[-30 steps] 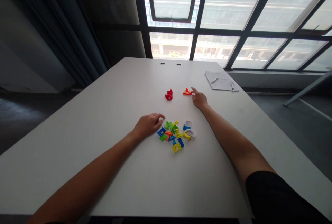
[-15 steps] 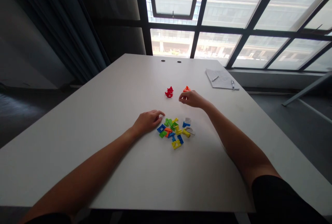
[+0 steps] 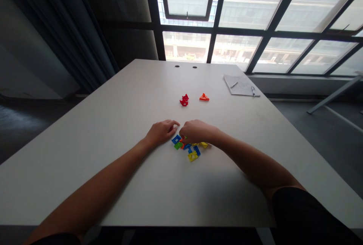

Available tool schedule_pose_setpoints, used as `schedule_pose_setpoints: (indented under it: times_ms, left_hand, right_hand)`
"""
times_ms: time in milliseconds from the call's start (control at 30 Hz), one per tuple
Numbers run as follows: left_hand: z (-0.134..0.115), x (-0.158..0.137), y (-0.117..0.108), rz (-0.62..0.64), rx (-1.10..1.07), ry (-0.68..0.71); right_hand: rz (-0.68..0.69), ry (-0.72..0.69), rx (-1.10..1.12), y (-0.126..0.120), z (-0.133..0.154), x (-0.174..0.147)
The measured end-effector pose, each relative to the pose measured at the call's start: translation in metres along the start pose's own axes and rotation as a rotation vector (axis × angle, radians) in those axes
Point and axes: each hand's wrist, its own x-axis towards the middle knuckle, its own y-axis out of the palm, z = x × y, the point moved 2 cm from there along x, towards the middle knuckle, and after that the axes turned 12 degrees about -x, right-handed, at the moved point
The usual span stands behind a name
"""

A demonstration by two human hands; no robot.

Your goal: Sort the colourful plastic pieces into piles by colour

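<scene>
My right hand point(image 3: 195, 131) is over the pile of small plastic pieces, fingers bent down and closed, fingertips beside an orange piece point(image 3: 182, 146); what they grip, if anything, is hidden. My left hand point(image 3: 162, 131) lies on the table at the pile's left edge, index finger stretched out and thumb apart, holding nothing. Closest to it are a blue square piece point(image 3: 176, 139) and a green piece point(image 3: 178, 145). Toward me lie a yellow piece point(image 3: 193, 156) and a blue piece point(image 3: 197, 150). My right hand covers the pile's far part.
Farther up the white table point(image 3: 136, 97) sits a group of red pieces point(image 3: 184, 100), with an orange piece point(image 3: 204, 97) to its right. A sheet of paper point(image 3: 241, 85) with two pens lies near the right edge. Windows stand beyond the table.
My right hand has come back toward me and left, from beside the far orange piece to over the pile. That orange piece now shows fully. My left hand has stayed in place.
</scene>
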Motion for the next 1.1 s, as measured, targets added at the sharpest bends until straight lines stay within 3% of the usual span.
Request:
schedule_pose_setpoints:
  times_ms: [300,500,633,767,900,1100]
  left_hand:
    - [0.001,-0.001,0.000,-0.009,0.001,0.015]
    - [0.001,0.000,0.001,-0.001,-0.008,-0.004]
    - [0.001,0.000,0.002,0.000,-0.005,-0.010]
    - [0.001,-0.001,0.001,-0.003,-0.006,-0.011]
    - [0.001,-0.001,0.001,-0.002,0.000,-0.008]
    - [0.002,0.000,0.001,0.005,0.003,-0.008]
  right_hand:
    - [-0.022,0.033,0.000,-0.009,-0.004,-0.005]
    - [-0.240,0.181,0.111,-0.018,-0.060,-0.022]
    - [-0.279,0.453,0.150,0.008,-0.121,-0.024]
    - [-0.216,0.749,0.157,0.050,-0.163,-0.018]
    - [-0.238,0.861,0.164,0.078,-0.175,-0.008]
    - [-0.350,0.906,0.226,0.094,-0.180,0.000]
